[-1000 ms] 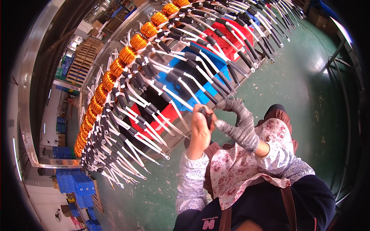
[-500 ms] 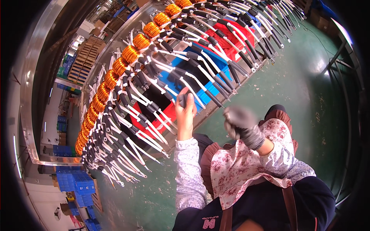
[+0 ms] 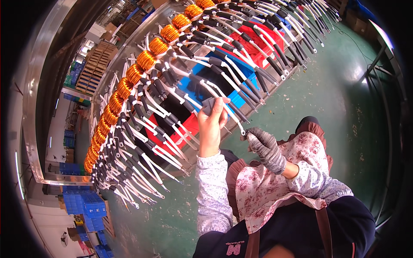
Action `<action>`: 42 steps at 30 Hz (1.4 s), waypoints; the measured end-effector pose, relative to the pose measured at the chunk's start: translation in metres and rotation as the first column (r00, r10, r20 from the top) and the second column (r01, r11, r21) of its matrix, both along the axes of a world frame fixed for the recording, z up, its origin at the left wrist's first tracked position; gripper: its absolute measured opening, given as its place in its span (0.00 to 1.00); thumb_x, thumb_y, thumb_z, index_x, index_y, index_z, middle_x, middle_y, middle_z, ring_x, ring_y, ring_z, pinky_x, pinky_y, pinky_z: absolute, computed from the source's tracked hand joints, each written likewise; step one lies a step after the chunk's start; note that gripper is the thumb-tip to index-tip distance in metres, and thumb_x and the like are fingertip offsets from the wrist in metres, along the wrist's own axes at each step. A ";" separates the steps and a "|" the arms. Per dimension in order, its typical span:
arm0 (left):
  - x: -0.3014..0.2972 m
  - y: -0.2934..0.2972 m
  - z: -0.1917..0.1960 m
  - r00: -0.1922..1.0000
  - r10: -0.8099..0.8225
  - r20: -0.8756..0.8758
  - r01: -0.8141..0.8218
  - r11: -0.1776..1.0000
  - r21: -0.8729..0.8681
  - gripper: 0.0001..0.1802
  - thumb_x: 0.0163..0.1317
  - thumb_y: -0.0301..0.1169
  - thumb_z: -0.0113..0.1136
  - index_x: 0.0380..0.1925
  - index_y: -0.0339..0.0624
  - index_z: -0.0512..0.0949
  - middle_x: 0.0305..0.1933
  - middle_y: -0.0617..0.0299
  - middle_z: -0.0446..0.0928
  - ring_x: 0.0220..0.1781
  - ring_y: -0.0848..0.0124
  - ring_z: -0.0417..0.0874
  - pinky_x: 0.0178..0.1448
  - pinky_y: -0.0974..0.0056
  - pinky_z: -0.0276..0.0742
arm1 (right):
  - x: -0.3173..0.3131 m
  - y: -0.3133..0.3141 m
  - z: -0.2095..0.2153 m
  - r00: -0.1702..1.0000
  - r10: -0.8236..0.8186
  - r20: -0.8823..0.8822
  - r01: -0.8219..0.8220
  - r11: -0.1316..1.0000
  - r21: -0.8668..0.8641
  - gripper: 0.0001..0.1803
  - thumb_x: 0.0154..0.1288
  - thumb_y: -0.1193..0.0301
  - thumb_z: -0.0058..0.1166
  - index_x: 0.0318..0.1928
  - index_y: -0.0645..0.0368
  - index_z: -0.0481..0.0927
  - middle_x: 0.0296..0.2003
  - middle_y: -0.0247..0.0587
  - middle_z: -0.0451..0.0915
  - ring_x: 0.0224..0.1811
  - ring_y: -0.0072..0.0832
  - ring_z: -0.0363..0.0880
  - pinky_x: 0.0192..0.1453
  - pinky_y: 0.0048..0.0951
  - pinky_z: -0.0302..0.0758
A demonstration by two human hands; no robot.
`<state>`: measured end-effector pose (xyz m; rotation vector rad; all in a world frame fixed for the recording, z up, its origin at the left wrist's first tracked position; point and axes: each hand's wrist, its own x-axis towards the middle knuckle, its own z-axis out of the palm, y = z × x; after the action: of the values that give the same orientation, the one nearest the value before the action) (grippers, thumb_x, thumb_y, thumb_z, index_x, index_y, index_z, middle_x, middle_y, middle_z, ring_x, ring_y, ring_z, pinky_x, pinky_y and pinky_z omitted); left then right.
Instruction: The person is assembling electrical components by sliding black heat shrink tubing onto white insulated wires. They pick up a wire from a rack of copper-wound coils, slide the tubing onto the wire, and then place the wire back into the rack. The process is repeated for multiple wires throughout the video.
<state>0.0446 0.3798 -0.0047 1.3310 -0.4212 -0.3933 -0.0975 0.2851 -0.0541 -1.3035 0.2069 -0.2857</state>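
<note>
My left hand point(image 3: 209, 135), bare, is closed in a pinch on a dark grey piece point(image 3: 208, 105) whose exact kind I cannot make out. Its fingertips lie against a white lead point(image 3: 232, 115) that slants down to the right and ends in a small metal ring terminal point(image 3: 242, 132). At that terminal, my right hand point(image 3: 267, 150), in a grey glove, is closed with its fingertips on the lead's end. Orange copper-wound coils point(image 3: 146, 60) stand in a long row on the bench, each trailing white leads with black sleeves and ring terminals.
Beneath the hanging leads sit a blue bin point(image 3: 234, 99), a red bin point(image 3: 189, 124) and another red bin point(image 3: 254, 47). A metal frame point(image 3: 32, 129) rises at the left. Wooden pallets point(image 3: 97, 64) and blue crates point(image 3: 84, 202) stand beyond. The floor point(image 3: 327, 94) is green.
My right hand has come left and up to the end of the white lead, and its blur is gone. My left hand has turned slightly, showing more of the grey piece.
</note>
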 end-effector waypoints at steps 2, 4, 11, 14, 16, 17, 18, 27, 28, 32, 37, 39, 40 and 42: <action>-0.001 0.000 -0.001 1.000 -0.011 -0.024 0.010 0.999 -0.030 0.16 0.67 0.39 0.52 0.36 0.34 0.77 0.17 0.70 0.65 0.14 0.84 0.57 0.19 0.76 0.50 | 0.000 0.001 -0.004 0.996 -0.049 0.069 0.057 0.991 -0.124 0.14 0.68 0.65 0.47 0.45 0.63 0.76 0.30 0.37 0.74 0.29 0.23 0.73 0.35 0.26 0.72; -0.001 0.000 -0.001 0.998 -0.034 -0.057 0.029 0.996 -0.085 0.15 0.67 0.38 0.52 0.36 0.34 0.76 0.17 0.70 0.65 0.14 0.84 0.57 0.19 0.76 0.50 | 0.001 0.003 -0.005 0.982 -0.062 0.180 0.113 0.951 -0.287 0.14 0.64 0.71 0.53 0.47 0.67 0.75 0.35 0.47 0.77 0.32 0.32 0.77 0.37 0.30 0.75; -0.003 -0.006 0.000 0.998 -0.029 -0.057 0.022 0.992 -0.128 0.14 0.67 0.37 0.52 0.32 0.35 0.75 0.16 0.71 0.64 0.15 0.84 0.57 0.19 0.76 0.50 | 0.029 -0.001 0.024 0.846 -0.324 0.423 0.532 0.562 -0.633 0.11 0.62 0.72 0.53 0.44 0.64 0.76 0.33 0.51 0.78 0.32 0.46 0.78 0.33 0.39 0.73; -0.002 0.003 -0.002 0.999 -0.019 -0.048 0.015 0.996 -0.084 0.14 0.67 0.36 0.52 0.32 0.34 0.75 0.15 0.71 0.63 0.13 0.84 0.55 0.18 0.76 0.48 | 0.035 -0.007 0.023 0.941 -0.249 0.230 0.339 0.687 -0.643 0.12 0.67 0.65 0.48 0.42 0.61 0.76 0.25 0.45 0.77 0.26 0.44 0.76 0.29 0.38 0.72; 0.000 0.010 -0.007 0.998 -0.023 -0.055 0.020 0.998 -0.052 0.14 0.67 0.36 0.52 0.31 0.34 0.75 0.14 0.72 0.62 0.13 0.85 0.55 0.18 0.76 0.47 | 0.032 -0.016 0.024 0.997 0.067 -0.044 -0.073 0.987 -0.144 0.16 0.70 0.59 0.43 0.40 0.60 0.76 0.15 0.28 0.68 0.15 0.26 0.68 0.21 0.28 0.67; 0.000 0.010 -0.008 0.998 -0.017 -0.059 0.014 0.999 -0.052 0.14 0.66 0.36 0.52 0.31 0.34 0.75 0.14 0.72 0.62 0.13 0.85 0.54 0.18 0.76 0.47 | 0.035 -0.020 0.021 0.959 0.281 -0.043 -0.255 0.917 0.307 0.17 0.71 0.59 0.43 0.39 0.60 0.75 0.15 0.24 0.65 0.14 0.22 0.64 0.19 0.25 0.63; 0.000 0.011 -0.008 0.998 -0.011 -0.062 0.008 0.999 -0.052 0.14 0.66 0.37 0.53 0.31 0.35 0.75 0.14 0.72 0.62 0.13 0.85 0.54 0.18 0.76 0.47 | 0.040 -0.024 0.016 0.886 0.460 0.055 -0.367 0.626 0.688 0.17 0.71 0.58 0.43 0.39 0.60 0.74 0.14 0.21 0.61 0.13 0.17 0.59 0.17 0.22 0.60; -0.003 0.008 -0.006 0.999 -0.002 -0.051 0.000 0.999 -0.042 0.14 0.66 0.37 0.53 0.32 0.34 0.76 0.15 0.74 0.60 0.14 0.86 0.54 0.19 0.77 0.46 | 0.037 -0.010 0.021 0.999 0.002 0.053 0.006 0.988 -0.154 0.16 0.66 0.59 0.50 0.39 0.61 0.74 0.17 0.28 0.70 0.15 0.24 0.69 0.20 0.26 0.66; -0.002 0.008 -0.007 0.997 -0.001 -0.071 -0.003 0.998 -0.058 0.14 0.67 0.36 0.52 0.32 0.33 0.75 0.15 0.74 0.60 0.14 0.86 0.54 0.18 0.77 0.47 | 0.035 -0.008 0.019 0.984 -0.145 0.101 0.177 0.814 -0.554 0.15 0.63 0.60 0.54 0.38 0.61 0.75 0.21 0.40 0.75 0.21 0.33 0.76 0.26 0.33 0.70; -0.002 0.005 -0.007 0.996 -0.021 -0.092 0.012 0.995 -0.096 0.14 0.67 0.35 0.52 0.32 0.33 0.75 0.15 0.74 0.59 0.14 0.86 0.54 0.18 0.77 0.47 | 0.029 -0.016 0.016 0.992 0.094 -0.085 -0.095 0.995 -0.006 0.15 0.66 0.58 0.50 0.37 0.58 0.75 0.17 0.32 0.70 0.15 0.26 0.68 0.20 0.27 0.64; -0.001 0.008 -0.009 0.997 -0.031 -0.073 0.024 0.995 -0.095 0.15 0.67 0.37 0.52 0.31 0.33 0.75 0.14 0.74 0.59 0.14 0.86 0.54 0.19 0.78 0.45 | 0.038 -0.019 0.024 0.874 0.461 0.150 -0.388 0.479 0.788 0.17 0.71 0.55 0.42 0.36 0.55 0.73 0.14 0.17 0.57 0.11 0.12 0.50 0.15 0.16 0.51; -0.004 0.005 -0.002 0.998 0.014 -0.064 -0.016 0.999 -0.031 0.16 0.66 0.38 0.53 0.31 0.35 0.76 0.14 0.76 0.58 0.14 0.87 0.53 0.19 0.77 0.44 | 0.055 -0.018 0.010 0.814 0.482 0.324 -0.450 0.171 0.876 0.17 0.71 0.55 0.41 0.37 0.56 0.72 0.14 0.17 0.55 0.11 0.11 0.48 0.15 0.17 0.50; -0.007 0.003 0.002 0.997 0.043 -0.066 -0.043 0.999 0.001 0.16 0.66 0.39 0.53 0.31 0.35 0.76 0.14 0.76 0.58 0.15 0.87 0.53 0.19 0.77 0.44 | 0.059 -0.018 0.010 0.810 0.498 0.310 -0.450 0.189 0.873 0.17 0.71 0.55 0.40 0.37 0.55 0.72 0.14 0.17 0.54 0.12 0.10 0.49 0.15 0.16 0.51; -0.008 0.004 0.004 0.995 0.077 -0.066 -0.074 0.996 0.041 0.15 0.65 0.39 0.54 0.30 0.37 0.77 0.15 0.77 0.58 0.15 0.88 0.53 0.18 0.77 0.43 | 0.064 -0.017 0.008 0.806 0.515 0.291 -0.459 0.235 0.857 0.17 0.71 0.55 0.40 0.38 0.56 0.72 0.14 0.17 0.55 0.12 0.11 0.51 0.15 0.18 0.52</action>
<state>0.0369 0.3837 -0.0007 1.3631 -0.3079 -0.3838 -0.0336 0.2680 -0.0460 -0.1800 -0.0422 0.4138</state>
